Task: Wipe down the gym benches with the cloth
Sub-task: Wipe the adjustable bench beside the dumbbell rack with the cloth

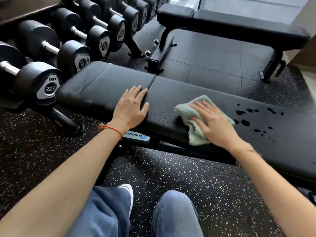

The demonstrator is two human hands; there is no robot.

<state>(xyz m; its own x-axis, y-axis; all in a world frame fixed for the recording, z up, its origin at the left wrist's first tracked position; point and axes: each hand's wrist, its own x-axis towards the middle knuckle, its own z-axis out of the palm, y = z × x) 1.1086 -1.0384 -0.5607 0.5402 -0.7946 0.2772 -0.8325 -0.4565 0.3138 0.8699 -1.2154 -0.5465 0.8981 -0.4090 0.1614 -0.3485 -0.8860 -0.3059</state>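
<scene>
Right hand [214, 123]: we press it flat, fingers spread, on the crumpled pale-green cloth [193, 117].
Cloth: on the near black padded bench [111, 82], beside its wet droplets [248, 120].
Left hand [130, 106]: open, empty, flat across the bench's seam.

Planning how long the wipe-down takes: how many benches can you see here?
2. The near bench lies under both hands and the cloth; the far bench stands beyond it, top right. Others may sit outside the view.
</scene>
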